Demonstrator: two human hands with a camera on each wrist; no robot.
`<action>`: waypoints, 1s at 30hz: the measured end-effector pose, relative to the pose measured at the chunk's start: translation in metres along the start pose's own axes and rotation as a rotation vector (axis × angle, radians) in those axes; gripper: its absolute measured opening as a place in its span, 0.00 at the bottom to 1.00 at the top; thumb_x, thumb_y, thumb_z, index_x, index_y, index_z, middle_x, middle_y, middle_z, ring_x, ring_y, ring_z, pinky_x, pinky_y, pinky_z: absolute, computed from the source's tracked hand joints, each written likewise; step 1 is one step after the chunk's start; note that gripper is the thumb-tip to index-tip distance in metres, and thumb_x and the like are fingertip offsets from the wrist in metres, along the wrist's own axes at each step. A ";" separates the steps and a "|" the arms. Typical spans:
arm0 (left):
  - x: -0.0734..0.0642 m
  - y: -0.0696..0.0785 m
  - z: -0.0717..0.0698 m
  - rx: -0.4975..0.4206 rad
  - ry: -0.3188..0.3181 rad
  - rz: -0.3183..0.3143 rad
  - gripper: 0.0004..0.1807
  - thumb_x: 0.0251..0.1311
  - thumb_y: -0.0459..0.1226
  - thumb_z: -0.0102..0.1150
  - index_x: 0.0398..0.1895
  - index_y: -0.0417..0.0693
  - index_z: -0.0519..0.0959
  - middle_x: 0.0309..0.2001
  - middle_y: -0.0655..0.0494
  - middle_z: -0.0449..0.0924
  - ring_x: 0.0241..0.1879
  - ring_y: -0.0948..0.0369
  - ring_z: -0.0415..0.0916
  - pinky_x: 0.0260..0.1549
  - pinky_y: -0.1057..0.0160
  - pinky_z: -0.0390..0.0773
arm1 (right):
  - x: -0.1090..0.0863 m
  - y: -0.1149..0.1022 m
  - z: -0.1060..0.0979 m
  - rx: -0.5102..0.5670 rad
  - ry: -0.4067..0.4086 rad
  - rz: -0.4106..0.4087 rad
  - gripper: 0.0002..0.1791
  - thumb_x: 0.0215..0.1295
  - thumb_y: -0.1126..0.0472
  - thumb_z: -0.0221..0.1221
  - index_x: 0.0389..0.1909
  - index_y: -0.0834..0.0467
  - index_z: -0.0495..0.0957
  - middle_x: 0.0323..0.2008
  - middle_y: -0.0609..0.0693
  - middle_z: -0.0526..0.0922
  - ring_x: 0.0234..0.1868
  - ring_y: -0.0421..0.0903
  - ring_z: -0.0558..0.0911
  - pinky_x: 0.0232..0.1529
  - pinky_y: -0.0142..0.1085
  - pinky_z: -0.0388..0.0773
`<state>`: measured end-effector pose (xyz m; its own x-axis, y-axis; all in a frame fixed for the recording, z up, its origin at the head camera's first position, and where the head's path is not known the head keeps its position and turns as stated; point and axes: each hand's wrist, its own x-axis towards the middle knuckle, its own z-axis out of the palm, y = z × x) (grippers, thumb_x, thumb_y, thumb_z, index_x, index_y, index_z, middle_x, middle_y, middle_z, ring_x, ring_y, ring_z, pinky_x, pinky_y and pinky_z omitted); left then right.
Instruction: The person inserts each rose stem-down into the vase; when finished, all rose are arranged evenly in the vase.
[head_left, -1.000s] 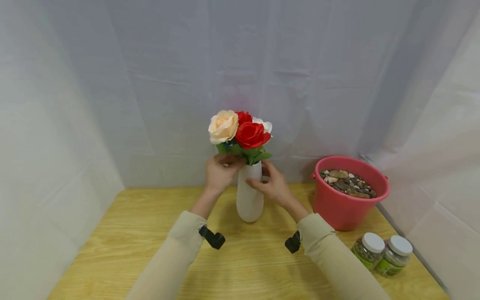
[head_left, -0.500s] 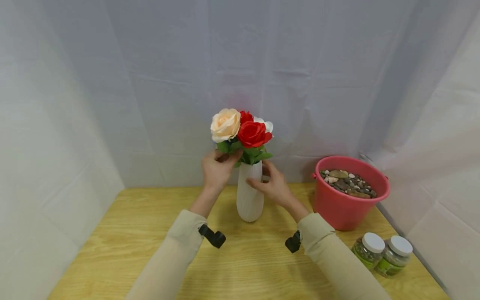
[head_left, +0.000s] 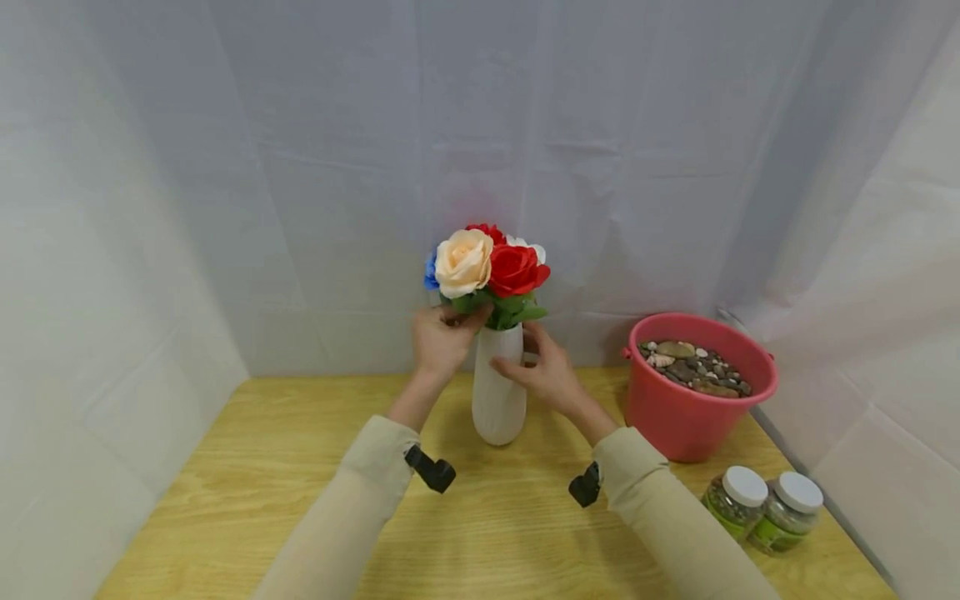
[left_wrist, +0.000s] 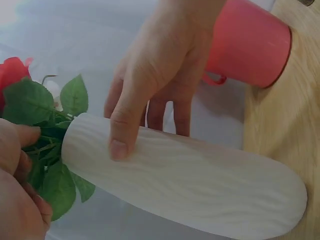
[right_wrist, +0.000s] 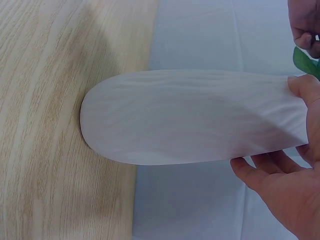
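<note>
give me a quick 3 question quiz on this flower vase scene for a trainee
1. True or false: the white vase lies on its side on the wooden table.
2. Which hand grips the neck of the vase? A) left hand B) right hand C) neither
3. Fill in: the pink bucket holds ____.

Key
1. False: it stands upright on the table.
2. B: the right hand wraps the neck, thumb in front, while the left hand holds the flower stems just below the flowers.
3. Pebbles, with a few pale shells among them.
</note>
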<state>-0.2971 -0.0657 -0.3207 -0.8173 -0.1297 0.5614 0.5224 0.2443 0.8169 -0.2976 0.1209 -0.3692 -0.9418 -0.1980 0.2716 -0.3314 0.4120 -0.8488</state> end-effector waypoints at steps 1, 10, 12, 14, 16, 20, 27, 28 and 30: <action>0.000 -0.001 0.000 0.005 -0.006 -0.002 0.16 0.60 0.36 0.75 0.22 0.30 0.87 0.17 0.47 0.85 0.18 0.72 0.69 0.19 0.70 0.69 | 0.000 0.000 0.000 -0.002 -0.001 -0.002 0.45 0.67 0.50 0.72 0.80 0.52 0.61 0.69 0.61 0.78 0.67 0.59 0.81 0.64 0.55 0.83; -0.001 -0.006 0.006 0.038 -0.096 -0.088 0.13 0.58 0.35 0.75 0.40 0.33 0.86 0.26 0.49 0.86 0.25 0.66 0.73 0.22 0.68 0.72 | -0.002 0.000 0.001 0.026 -0.008 -0.031 0.44 0.67 0.54 0.71 0.80 0.53 0.61 0.70 0.63 0.77 0.69 0.60 0.80 0.65 0.56 0.83; 0.000 -0.006 0.007 0.062 -0.099 -0.094 0.10 0.57 0.35 0.75 0.33 0.35 0.85 0.22 0.51 0.84 0.23 0.66 0.72 0.21 0.68 0.70 | -0.002 0.000 0.001 0.038 -0.009 -0.046 0.44 0.67 0.55 0.71 0.80 0.53 0.61 0.69 0.64 0.77 0.69 0.61 0.79 0.65 0.58 0.81; 0.001 -0.005 0.007 0.074 -0.109 -0.111 0.10 0.56 0.35 0.75 0.30 0.38 0.83 0.18 0.54 0.81 0.21 0.66 0.71 0.20 0.68 0.69 | -0.002 -0.001 0.002 0.050 -0.009 -0.056 0.44 0.68 0.56 0.71 0.80 0.54 0.61 0.69 0.65 0.77 0.69 0.61 0.79 0.66 0.59 0.80; 0.002 -0.004 0.006 0.086 -0.129 -0.137 0.11 0.56 0.36 0.75 0.33 0.38 0.83 0.21 0.52 0.82 0.22 0.61 0.75 0.21 0.65 0.73 | -0.002 -0.001 0.002 0.054 -0.009 -0.063 0.44 0.68 0.56 0.71 0.80 0.54 0.61 0.69 0.65 0.77 0.69 0.62 0.79 0.66 0.61 0.80; 0.001 -0.003 0.003 0.049 -0.161 -0.187 0.23 0.58 0.36 0.75 0.54 0.33 0.84 0.45 0.38 0.90 0.44 0.48 0.87 0.41 0.54 0.88 | -0.002 -0.002 0.003 0.057 -0.011 -0.055 0.44 0.68 0.56 0.71 0.80 0.53 0.61 0.69 0.65 0.77 0.69 0.61 0.78 0.66 0.61 0.80; -0.007 -0.009 -0.003 -0.012 -0.149 -0.132 0.13 0.61 0.34 0.74 0.45 0.34 0.90 0.43 0.38 0.91 0.46 0.45 0.89 0.41 0.56 0.89 | -0.001 0.000 0.002 0.046 -0.015 -0.038 0.43 0.68 0.54 0.71 0.80 0.52 0.61 0.70 0.62 0.76 0.70 0.59 0.79 0.66 0.58 0.81; -0.008 -0.011 -0.005 -0.012 -0.145 -0.105 0.12 0.61 0.34 0.73 0.45 0.35 0.90 0.43 0.39 0.91 0.45 0.46 0.89 0.40 0.58 0.88 | -0.001 0.000 0.001 0.034 -0.017 -0.035 0.43 0.68 0.53 0.71 0.80 0.51 0.61 0.70 0.61 0.76 0.69 0.59 0.79 0.66 0.57 0.81; -0.010 -0.016 -0.010 -0.007 -0.136 -0.057 0.11 0.61 0.34 0.72 0.44 0.37 0.90 0.41 0.39 0.91 0.41 0.51 0.89 0.37 0.63 0.85 | -0.001 0.000 -0.003 0.007 -0.030 -0.032 0.43 0.68 0.51 0.71 0.80 0.51 0.61 0.70 0.61 0.76 0.70 0.59 0.78 0.67 0.57 0.81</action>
<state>-0.2944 -0.0781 -0.3382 -0.8708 -0.0119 0.4914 0.4755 0.2332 0.8482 -0.2968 0.1236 -0.3685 -0.9284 -0.2375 0.2856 -0.3613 0.3990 -0.8428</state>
